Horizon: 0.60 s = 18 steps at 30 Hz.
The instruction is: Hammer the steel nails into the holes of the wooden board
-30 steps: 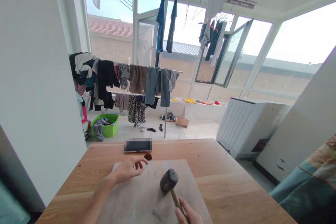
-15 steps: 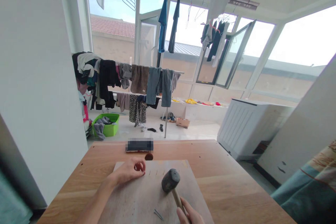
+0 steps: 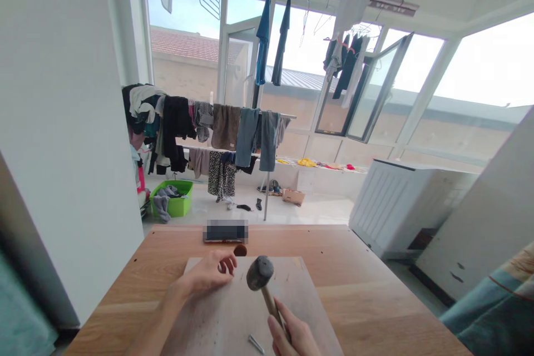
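Note:
My right hand [image 3: 294, 336] grips the wooden handle of a black-headed mallet [image 3: 259, 273], whose head hovers just above a grey board [image 3: 233, 317] lying on the wooden table [image 3: 354, 283]. My left hand [image 3: 211, 272] rests on the board with its fingers pinched together, right beside the mallet head; what it pinches is too small to make out. Small nails stand in the board near those fingers. A loose nail [image 3: 256, 344] lies on the board near my right hand.
A flat blurred object [image 3: 226, 231] and a small brown round piece [image 3: 240, 250] lie at the table's far edge. Beyond are a laundry rack with clothes [image 3: 225, 133], a green basin [image 3: 172, 200] and a white cabinet [image 3: 400, 206]. White walls flank both sides.
The mallet head has swung left, closer to my left hand's fingers. My left hand stays pinched at the same spot on the board. The view has shifted slightly.

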Motion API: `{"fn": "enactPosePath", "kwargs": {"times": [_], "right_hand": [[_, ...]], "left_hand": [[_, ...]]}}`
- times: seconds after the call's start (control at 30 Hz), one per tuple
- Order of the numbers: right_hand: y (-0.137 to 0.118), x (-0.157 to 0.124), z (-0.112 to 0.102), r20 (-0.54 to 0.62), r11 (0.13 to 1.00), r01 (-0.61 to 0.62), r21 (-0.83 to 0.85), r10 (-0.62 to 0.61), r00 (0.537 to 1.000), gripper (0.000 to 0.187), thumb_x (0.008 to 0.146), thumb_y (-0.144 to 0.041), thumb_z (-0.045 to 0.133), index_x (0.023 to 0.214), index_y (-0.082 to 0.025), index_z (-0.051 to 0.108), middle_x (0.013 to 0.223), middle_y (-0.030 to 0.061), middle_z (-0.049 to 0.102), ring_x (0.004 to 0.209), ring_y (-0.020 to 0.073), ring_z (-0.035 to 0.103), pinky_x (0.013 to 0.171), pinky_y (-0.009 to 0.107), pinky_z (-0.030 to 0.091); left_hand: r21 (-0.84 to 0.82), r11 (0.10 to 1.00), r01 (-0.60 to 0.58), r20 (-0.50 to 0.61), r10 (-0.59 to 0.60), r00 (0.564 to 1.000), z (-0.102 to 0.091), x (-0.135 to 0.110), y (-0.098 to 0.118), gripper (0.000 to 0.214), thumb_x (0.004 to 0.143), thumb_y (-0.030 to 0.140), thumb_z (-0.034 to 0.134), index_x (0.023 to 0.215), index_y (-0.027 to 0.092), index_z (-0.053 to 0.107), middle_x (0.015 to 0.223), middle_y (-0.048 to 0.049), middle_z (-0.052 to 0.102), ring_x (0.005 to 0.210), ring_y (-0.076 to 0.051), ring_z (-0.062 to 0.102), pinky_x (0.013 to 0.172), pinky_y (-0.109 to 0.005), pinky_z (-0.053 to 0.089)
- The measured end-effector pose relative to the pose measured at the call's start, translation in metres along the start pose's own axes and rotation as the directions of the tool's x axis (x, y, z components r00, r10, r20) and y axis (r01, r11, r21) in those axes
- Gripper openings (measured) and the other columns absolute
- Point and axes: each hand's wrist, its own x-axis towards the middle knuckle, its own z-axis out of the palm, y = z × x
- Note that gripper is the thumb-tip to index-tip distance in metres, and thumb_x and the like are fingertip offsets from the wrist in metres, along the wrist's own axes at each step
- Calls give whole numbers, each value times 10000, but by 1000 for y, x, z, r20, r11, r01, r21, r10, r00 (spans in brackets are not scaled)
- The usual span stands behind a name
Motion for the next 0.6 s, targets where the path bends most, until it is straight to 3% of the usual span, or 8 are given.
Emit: {"fn": "enactPosePath", "kwargs": {"times": [0.1, 0.2, 0.33, 0.43, 0.6], "right_hand": [[-25, 12, 7, 83, 998, 55, 6, -55, 995, 849, 836, -811, 333, 1241, -126, 628, 453, -59, 489, 376, 110, 482, 432, 200, 453], [-37, 20, 18, 65, 994, 105, -32, -102, 993, 849, 867, -792, 281, 1277, -128, 615, 467, -47, 501, 384, 115, 475, 447, 213, 461], [-35, 23, 31, 10, 981, 166, -105, -166, 986, 879, 871, -802, 222, 1272, -145, 646, 599, 49, 644, 552, 170, 601, 597, 272, 532], [-30, 23, 36, 23, 978, 158, -135, -156, 987, 909, 865, -812, 180, 1277, -151, 649, 696, 97, 697, 635, 199, 643, 618, 281, 540], [-28, 24, 34, 27, 965, 177, -196, -175, 984, 824, 907, -744, 258, 1275, -120, 649, 735, 103, 698, 676, 200, 648, 645, 274, 540]], "left_hand": [[-10, 1000, 8, 10, -8, 1000, 0, 0, 2, 334, 625, 207, 567, 938, 163, 673, 835, -10, 698, 724, -154, 571, 659, -237, 440], [-1, 1000, -9, 10, 9, 1000, 0, 0, 5, 291, 631, 193, 563, 899, 162, 673, 814, -3, 683, 725, -154, 573, 662, -234, 433], [46, 999, 0, -18, 1, 1000, 1, 0, 6, 173, 633, 165, 563, 794, 157, 626, 780, 6, 648, 705, -147, 547, 639, -230, 418], [79, 997, -12, -14, 13, 1000, 1, 1, 4, 181, 607, 127, 544, 773, 157, 610, 759, 14, 628, 701, -147, 529, 622, -231, 406], [64, 997, -50, -8, 51, 999, 2, 2, 0, 212, 612, 132, 536, 805, 155, 622, 765, 15, 621, 717, -149, 523, 631, -228, 405]]}}
